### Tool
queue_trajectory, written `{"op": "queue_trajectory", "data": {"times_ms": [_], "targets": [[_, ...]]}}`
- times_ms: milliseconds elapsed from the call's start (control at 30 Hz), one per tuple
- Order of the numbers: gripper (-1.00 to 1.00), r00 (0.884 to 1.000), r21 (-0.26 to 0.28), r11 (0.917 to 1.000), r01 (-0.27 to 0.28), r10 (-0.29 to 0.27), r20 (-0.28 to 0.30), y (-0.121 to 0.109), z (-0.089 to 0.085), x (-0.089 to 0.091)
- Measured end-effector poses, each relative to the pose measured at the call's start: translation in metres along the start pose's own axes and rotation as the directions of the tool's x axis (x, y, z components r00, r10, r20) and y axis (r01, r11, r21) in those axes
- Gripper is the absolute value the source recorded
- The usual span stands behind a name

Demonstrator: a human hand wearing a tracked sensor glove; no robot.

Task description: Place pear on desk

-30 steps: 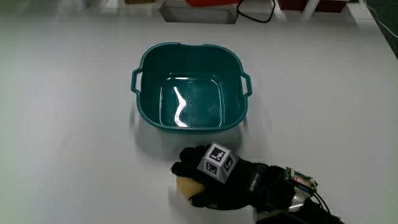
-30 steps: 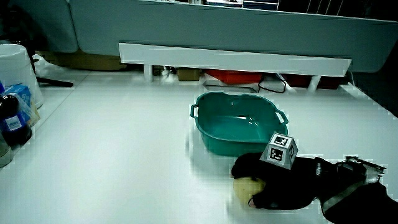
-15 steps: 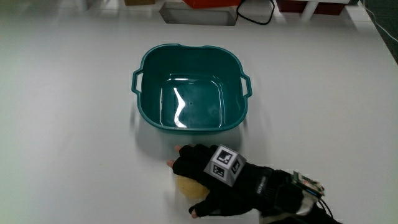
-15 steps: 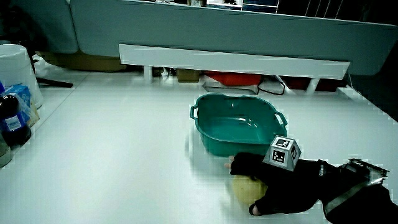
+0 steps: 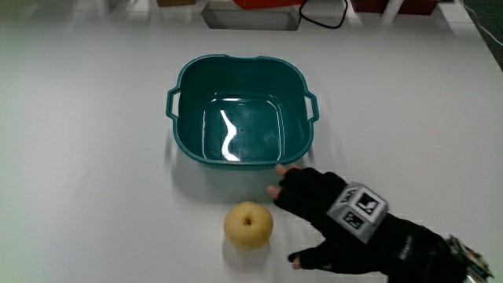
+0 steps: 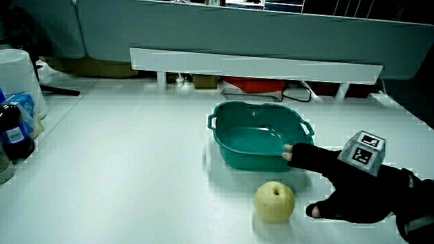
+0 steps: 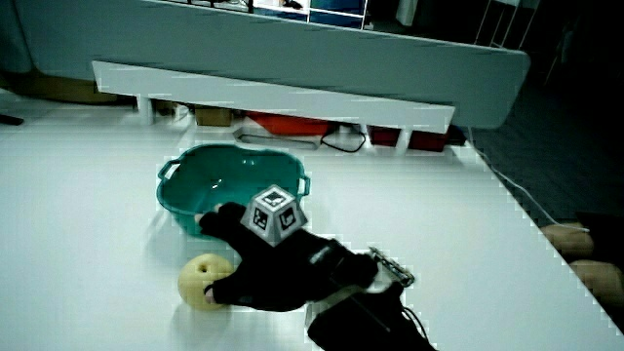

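Observation:
A yellow pear (image 5: 248,225) stands on the white desk, nearer to the person than the teal basin (image 5: 240,110); both side views show the pear (image 6: 274,201) (image 7: 204,281) lying free. The gloved hand (image 5: 326,216) hovers beside the pear, apart from it, fingers spread and holding nothing. Its fingertips reach toward the basin's near wall. The patterned cube (image 6: 363,152) sits on the back of the hand (image 6: 336,183) (image 7: 263,258).
The basin (image 6: 260,134) (image 7: 220,185) has nothing in it. A low white partition (image 6: 254,64) with cables and a red object runs along the table's edge farthest from the person. Bottles and a white container (image 6: 17,102) stand at the table's edge in a side view.
The hand was closed over the pear; it has let go, spread its fingers and drawn away sideways. The pear now rests uncovered on the desk.

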Motion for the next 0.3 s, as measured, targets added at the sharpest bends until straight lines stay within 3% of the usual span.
{"op": "queue_trajectory", "data": {"times_ms": [100, 200, 300], "targets": [[-1.00, 0.999, 0.054, 0.9979, 0.036, -0.034, -0.040, -0.020, -0.007, 0.014], [-1.00, 0.990, -0.020, 0.9908, 0.134, -0.135, -0.044, -0.035, -0.001, 0.017], [-1.00, 0.988, 0.001, 0.9890, 0.148, -0.148, -0.039, -0.040, -0.002, 0.018]]}}
